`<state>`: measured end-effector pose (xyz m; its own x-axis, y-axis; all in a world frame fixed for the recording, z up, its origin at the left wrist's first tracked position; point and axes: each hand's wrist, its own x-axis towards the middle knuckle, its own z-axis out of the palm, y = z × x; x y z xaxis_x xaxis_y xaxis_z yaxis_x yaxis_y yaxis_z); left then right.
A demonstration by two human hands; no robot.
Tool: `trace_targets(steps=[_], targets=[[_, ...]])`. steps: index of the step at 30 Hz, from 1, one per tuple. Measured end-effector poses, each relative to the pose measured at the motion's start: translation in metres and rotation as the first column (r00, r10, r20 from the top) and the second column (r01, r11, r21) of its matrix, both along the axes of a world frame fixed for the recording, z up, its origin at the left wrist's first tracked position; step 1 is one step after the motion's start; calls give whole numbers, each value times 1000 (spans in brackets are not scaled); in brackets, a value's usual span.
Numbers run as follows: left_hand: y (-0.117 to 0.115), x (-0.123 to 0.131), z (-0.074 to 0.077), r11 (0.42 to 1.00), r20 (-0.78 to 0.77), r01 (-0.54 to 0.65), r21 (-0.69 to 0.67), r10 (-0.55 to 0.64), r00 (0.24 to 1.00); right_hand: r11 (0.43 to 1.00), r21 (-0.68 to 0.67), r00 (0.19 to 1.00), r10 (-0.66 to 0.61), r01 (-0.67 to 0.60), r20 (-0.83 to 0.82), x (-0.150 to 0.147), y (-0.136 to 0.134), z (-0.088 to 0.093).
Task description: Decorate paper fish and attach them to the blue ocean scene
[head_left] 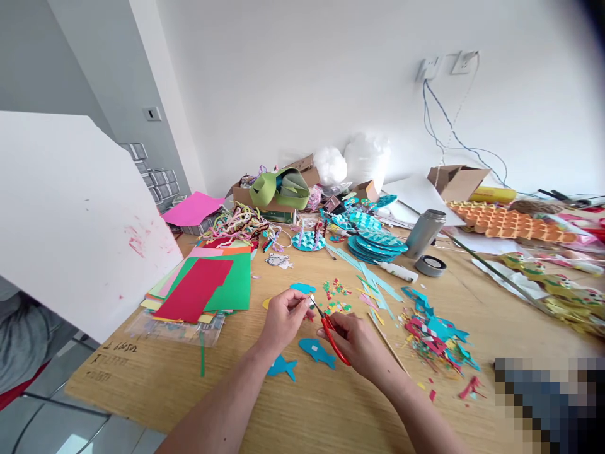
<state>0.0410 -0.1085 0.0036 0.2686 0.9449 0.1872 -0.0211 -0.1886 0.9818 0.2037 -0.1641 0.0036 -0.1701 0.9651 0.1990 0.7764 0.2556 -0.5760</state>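
Note:
Red-handled scissors (337,345) sit in my right hand (362,343), their blades pointing up and left. The blade tips meet a tiny white piece (312,298) pinched between the thumb and fingers of my left hand (282,315); its exact kind is too small to make out. Just below the hands lies a blue paper fish (314,350) with a small white square on it. Another blue fish (283,367) is partly hidden by my left wrist, and a blue cutout (302,288) lies behind that hand. Small colourful paper dots (336,289) are scattered beyond the scissors.
Coloured paper sheets (193,290) are stacked at left beside a large white board (80,221). Blue paper scraps (442,328) lie to the right. Farther back stand turquoise plates (373,247), a glue bottle (397,272), a grey flask (425,233) and an orange egg tray (510,224).

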Motion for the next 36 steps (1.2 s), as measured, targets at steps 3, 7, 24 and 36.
trace_targets(steps=[3,7,24,36], targets=[[2,-1,-1,999,13,-24,-23,25,1000,985,169,990,-41,17,138,2,0,-1],[6,-2,-1,986,74,-73,-148,84,994,943,331,943,-90,-23,322,6,-1,0],[10,-6,1,978,208,-20,-206,64,976,883,435,828,-106,-176,551,-5,-3,3],[12,-6,-3,948,377,71,-309,53,925,967,237,753,-90,-89,651,-7,-26,8]])
